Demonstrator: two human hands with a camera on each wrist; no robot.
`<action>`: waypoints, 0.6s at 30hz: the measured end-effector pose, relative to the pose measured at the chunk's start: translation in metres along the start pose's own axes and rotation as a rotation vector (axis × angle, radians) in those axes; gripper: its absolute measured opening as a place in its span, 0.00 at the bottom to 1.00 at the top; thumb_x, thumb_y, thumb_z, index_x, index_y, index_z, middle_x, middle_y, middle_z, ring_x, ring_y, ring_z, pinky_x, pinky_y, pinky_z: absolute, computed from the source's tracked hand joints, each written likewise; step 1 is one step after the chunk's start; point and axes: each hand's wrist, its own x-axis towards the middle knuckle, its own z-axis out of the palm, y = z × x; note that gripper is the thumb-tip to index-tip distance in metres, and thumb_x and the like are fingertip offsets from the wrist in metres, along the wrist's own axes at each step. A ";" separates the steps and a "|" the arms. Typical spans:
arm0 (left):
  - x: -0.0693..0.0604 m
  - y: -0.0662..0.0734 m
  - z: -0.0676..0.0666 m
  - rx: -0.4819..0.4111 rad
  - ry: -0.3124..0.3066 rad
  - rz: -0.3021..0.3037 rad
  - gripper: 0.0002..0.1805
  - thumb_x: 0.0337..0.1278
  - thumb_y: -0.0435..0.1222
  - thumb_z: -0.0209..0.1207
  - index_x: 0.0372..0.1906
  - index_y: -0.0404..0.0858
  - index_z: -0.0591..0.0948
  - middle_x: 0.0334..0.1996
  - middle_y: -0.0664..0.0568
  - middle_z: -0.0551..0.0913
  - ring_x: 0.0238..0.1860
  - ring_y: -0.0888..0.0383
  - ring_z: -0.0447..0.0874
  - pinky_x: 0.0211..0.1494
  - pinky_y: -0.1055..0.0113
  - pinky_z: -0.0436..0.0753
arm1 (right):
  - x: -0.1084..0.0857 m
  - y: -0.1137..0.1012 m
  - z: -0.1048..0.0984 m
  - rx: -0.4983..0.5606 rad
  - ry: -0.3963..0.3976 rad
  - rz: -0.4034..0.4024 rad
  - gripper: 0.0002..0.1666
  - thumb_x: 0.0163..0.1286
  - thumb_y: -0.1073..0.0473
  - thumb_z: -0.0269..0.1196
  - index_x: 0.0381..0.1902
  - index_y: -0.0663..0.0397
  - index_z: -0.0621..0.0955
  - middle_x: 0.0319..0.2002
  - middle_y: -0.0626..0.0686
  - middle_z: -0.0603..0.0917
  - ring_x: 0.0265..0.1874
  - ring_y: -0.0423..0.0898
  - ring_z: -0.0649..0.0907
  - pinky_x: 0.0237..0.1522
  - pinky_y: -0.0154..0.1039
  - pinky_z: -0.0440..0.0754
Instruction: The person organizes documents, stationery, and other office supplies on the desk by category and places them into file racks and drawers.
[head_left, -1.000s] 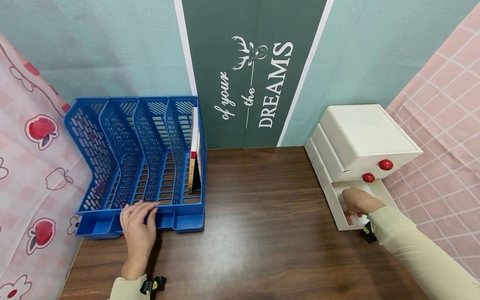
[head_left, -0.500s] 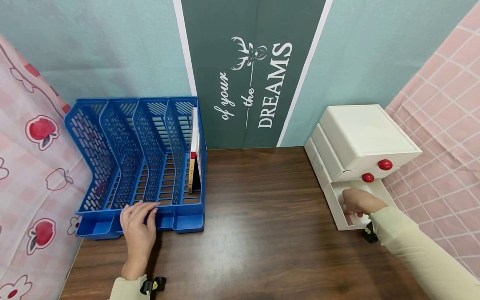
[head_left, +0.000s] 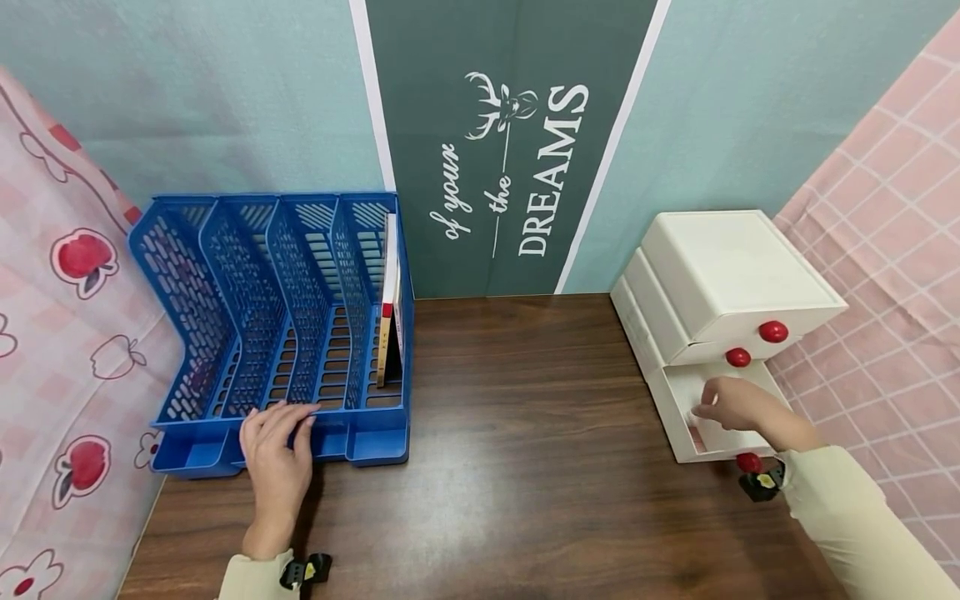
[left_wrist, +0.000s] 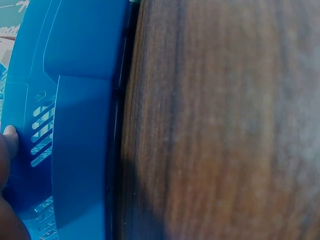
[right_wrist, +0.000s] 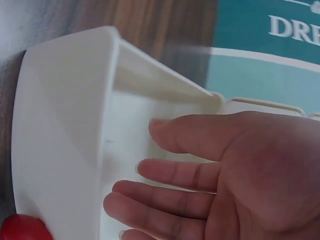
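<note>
My left hand [head_left: 276, 454] rests on the front rim of a blue plastic file rack [head_left: 281, 422], fingers lying along the edge. In the left wrist view a fingertip [left_wrist: 11, 132] touches the rack's front wall [left_wrist: 80, 150]. On the right stands a white desktop drawer unit [head_left: 738, 254] with red knobs. Its bottom drawer [head_left: 671, 421] is pulled out. My right hand [head_left: 746, 410] hovers over this drawer; the right wrist view shows its fingers [right_wrist: 165, 200] loosely extended, holding nothing. A faint pinkish patch [head_left: 699, 440] shows on the drawer floor; I cannot tell what it is.
Thin books [head_left: 387, 308] stand in the rack's rightmost slot. Brown wooden tabletop [head_left: 517, 450] lies between rack and drawers. A printed cloth [head_left: 480, 150] hangs behind. Patterned pink cloths [head_left: 885, 250] border both sides. The bottom drawer's red knob [head_left: 748, 463] sticks out in front.
My right hand has lifted and shifted right, partly out of the bottom drawer, and that drawer's red knob now shows. The left hand and the rack stay the same.
</note>
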 end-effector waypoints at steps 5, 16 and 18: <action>0.000 0.002 0.002 -0.015 0.032 0.009 0.09 0.56 0.20 0.67 0.40 0.32 0.89 0.41 0.36 0.89 0.55 0.36 0.77 0.73 0.45 0.55 | -0.016 -0.002 0.000 0.062 0.088 0.015 0.13 0.68 0.59 0.65 0.27 0.59 0.77 0.20 0.49 0.79 0.20 0.43 0.78 0.25 0.41 0.73; -0.001 0.002 -0.001 0.012 -0.017 -0.009 0.07 0.61 0.24 0.65 0.42 0.32 0.89 0.43 0.36 0.88 0.57 0.38 0.76 0.72 0.42 0.54 | -0.047 0.016 0.012 0.173 0.397 0.067 0.08 0.73 0.62 0.62 0.36 0.64 0.80 0.23 0.49 0.82 0.20 0.37 0.75 0.24 0.37 0.71; 0.000 0.001 -0.001 0.012 -0.015 -0.010 0.07 0.61 0.24 0.65 0.42 0.32 0.89 0.43 0.36 0.88 0.57 0.38 0.76 0.73 0.42 0.54 | -0.051 0.018 0.020 0.201 0.520 0.081 0.08 0.73 0.62 0.62 0.37 0.64 0.80 0.22 0.49 0.81 0.19 0.34 0.74 0.22 0.35 0.70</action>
